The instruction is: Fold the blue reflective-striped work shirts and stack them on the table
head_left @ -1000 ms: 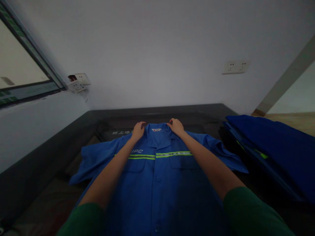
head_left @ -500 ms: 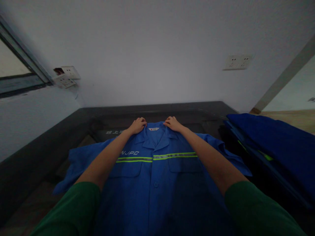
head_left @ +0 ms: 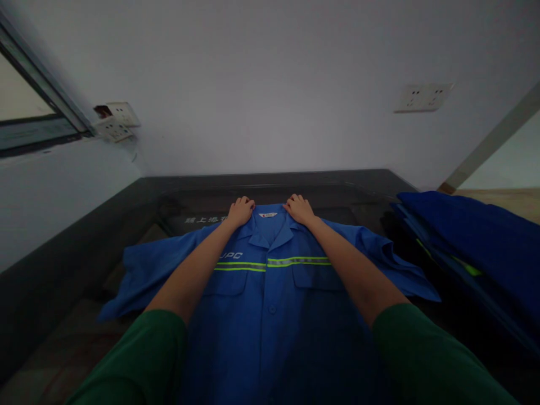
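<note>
A blue short-sleeved work shirt (head_left: 278, 315) lies spread front side up, its collar toward the wall. A grey band edged in yellow-green crosses its chest, and white letters show on the left side, partly behind my forearm. My left hand (head_left: 241, 211) is closed on the left end of the collar. At the collar's right end, my right hand (head_left: 299, 209) grips the fabric with its fingers bent. Between the two hands a small white label (head_left: 267, 215) shows inside the neck.
The shirt rests on a dark surface with a raised rim (head_left: 270, 180) along the wall. Folded blue clothes (head_left: 472, 230) are stacked at the right. Sockets (head_left: 424, 97) sit on the wall, with more (head_left: 113, 128) at the left beside a window frame.
The view has shifted slightly. Both hands remain at the collar, resting a little flatter over its ends, and the shirt stays spread out.
</note>
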Motion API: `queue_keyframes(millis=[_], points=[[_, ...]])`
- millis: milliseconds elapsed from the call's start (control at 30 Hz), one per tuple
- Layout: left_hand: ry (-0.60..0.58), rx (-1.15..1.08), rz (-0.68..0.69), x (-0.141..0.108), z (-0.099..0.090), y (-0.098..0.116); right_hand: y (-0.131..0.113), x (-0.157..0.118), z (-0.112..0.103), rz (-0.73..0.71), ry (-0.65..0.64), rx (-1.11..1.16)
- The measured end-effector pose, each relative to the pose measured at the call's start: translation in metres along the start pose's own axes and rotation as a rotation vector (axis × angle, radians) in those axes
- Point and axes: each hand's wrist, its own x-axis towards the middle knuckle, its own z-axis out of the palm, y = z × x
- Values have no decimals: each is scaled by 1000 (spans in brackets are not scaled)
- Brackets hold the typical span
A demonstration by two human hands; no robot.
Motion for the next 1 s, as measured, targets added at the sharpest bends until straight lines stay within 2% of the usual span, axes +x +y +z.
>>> queue_keyframes(millis=[200,333,467,567,667,867,1000], points=[[27,-85,-72,3,1,7,1,0,-5,12,-6,65],[46,-192,-124,12,2,1,7,2,-15,12,30,130],[28,-288,-179,21,5,-8,10,-1,-19,146,89,170],[-18,-340,-202,26,7,-12,3,-3,-16,259,60,218],[-35,-375,-236,28,7,-11,-8,-1,-12,294,36,233],[28,-446,-295,25,6,-8,-25,7,-11,348,45,194],[67,-487,-323,22,6,-6,-28,5,-17,370,35,148]])
